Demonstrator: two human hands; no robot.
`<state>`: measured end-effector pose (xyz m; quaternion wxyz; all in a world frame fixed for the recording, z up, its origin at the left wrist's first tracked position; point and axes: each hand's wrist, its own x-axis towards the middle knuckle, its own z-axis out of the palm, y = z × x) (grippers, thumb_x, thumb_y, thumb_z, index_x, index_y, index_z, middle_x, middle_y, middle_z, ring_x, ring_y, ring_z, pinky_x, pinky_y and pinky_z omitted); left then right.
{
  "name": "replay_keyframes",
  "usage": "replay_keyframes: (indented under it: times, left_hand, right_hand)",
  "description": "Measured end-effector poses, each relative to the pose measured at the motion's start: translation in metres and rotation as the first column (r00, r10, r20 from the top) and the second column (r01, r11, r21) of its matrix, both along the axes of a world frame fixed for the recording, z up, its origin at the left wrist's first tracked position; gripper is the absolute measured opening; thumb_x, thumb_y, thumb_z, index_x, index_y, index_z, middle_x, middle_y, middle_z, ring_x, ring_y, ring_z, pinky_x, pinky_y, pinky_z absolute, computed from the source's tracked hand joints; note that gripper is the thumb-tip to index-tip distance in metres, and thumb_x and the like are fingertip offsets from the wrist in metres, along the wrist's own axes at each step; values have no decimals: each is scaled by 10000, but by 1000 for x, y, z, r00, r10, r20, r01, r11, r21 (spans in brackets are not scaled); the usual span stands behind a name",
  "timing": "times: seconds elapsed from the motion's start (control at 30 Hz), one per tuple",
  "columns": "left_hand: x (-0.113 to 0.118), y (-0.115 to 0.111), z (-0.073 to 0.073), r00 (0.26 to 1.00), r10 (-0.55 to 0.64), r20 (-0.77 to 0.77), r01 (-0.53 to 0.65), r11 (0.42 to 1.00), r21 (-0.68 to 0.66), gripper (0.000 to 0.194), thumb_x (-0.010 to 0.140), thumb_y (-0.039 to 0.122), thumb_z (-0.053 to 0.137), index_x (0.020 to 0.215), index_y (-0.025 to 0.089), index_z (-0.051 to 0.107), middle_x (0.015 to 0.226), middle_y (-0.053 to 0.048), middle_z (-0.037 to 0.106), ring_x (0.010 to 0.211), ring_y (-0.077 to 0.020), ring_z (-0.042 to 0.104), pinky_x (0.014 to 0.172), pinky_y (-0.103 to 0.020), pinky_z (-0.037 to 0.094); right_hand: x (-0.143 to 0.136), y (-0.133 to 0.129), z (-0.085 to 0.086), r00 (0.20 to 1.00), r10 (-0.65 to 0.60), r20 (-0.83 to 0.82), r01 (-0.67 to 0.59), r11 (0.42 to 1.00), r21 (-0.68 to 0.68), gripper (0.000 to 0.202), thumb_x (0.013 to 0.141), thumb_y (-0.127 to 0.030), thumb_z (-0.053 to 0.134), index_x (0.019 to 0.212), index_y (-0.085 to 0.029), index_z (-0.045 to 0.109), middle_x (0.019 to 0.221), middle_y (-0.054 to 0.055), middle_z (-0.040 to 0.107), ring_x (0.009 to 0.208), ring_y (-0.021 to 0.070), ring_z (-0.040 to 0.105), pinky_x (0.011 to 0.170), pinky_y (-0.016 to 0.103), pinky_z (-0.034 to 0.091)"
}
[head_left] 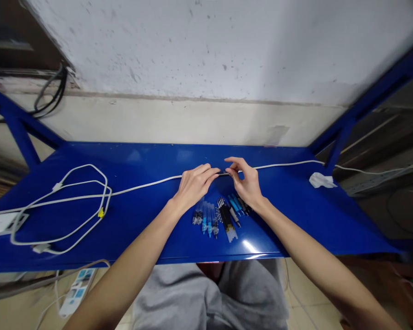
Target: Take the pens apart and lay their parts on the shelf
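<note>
Pen refills (pixel 226 220), on shelf (pixel 299 220); left of refills: springs (pixel 218 213), then pen barrels (pixel 209 220); right: pen grip sections (pixel 234 204); behind: cable (pixel 147 184), then wall (pixel 206 59); far left: cable coil (pixel 101 212); far right: tissue (pixel 321 180)

from where i stand, blue tabletop (pixel 289 220) looks like painted metal, v. glossy, w/ hard white glare nr the front edge. blue frame bar (pixel 368 106): painted metal too by the look, bit duller. wall (pixel 175 55) = matt & rough, pocked w/ dark specks; cream band (pixel 158 121) below it smoother. pen barrels (pixel 209 214): clear shiny plastic. refills (pixel 226 217) = smooth plastic tubes, tips too small to judge. white cable (pixel 144 185): smooth plastic, semi-matt. power strip (pixel 76 293) = hard white plastic. tissue (pixel 321 180) = crumpled paper, matt. trousers (pixel 179 298): soft grey cloth, matt, creased.
</note>
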<state>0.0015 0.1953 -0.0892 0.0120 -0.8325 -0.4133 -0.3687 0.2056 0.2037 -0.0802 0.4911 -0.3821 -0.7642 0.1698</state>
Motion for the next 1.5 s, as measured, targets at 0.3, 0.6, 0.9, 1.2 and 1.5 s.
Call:
replay_keyframes:
  times: [0.3, 0.6, 0.9, 1.2, 1.5]
  left_hand:
    - [-2, 2, 0, 988, 140, 70, -140, 990, -3, 248, 1064, 289, 487, 1011, 211, 717, 916, -52, 728, 876, -180, 680, 699, -273, 461]
    - [0, 5, -4, 977, 180, 118, -173, 983, -69, 194, 1042, 261, 533, 968, 222, 709, 894, -29, 720, 876, -183, 666, 699, -280, 449]
    - [1, 5, -4, 977, 167, 132, -158, 984, -75, 188, 1037, 262, 539, 957, 231, 706, 908, -23, 731, 887, -189, 672, 704, -291, 463]
    - [1, 5, -5, 975, 164, 147, -153, 985, -80, 194, 1036, 268, 539, 959, 229, 713, 949, -30, 747, 909, -196, 682, 709, -301, 471]
    - [1, 5, -4, 972, 182, 150, -170, 981, -92, 194, 1031, 280, 545, 959, 232, 719, 925, -34, 743, 892, -200, 679, 696, -297, 467]
  right_hand:
    - [10, 1, 20, 973, 23, -231, -91, 954, -287, 294, 968, -497, 650, 1079, -233, 584, 734, -28, 588, 620, 144, 548, 609, 282, 442]
    - [4, -50, 30, 664, 369, 650, -182, 923, -338, 163, 892, -300, 780, 1023, -206, 756, 1009, 79, 675, 933, 251, 561, 851, 398, 435]
    - [-4, -44, 21, 643, 374, 668, -175, 921, -348, 185, 866, -324, 801, 991, -201, 744, 1003, 73, 658, 935, 249, 549, 849, 384, 431]
    - [-8, -36, 24, 681, 401, 613, -167, 900, -403, 181, 842, -286, 827, 938, -183, 713, 959, 68, 646, 922, 240, 537, 808, 347, 428]
    - [-8, -27, 18, 775, 410, 480, -190, 877, -442, 144, 836, -184, 828, 891, -184, 695, 934, 52, 641, 932, 224, 558, 809, 324, 429]
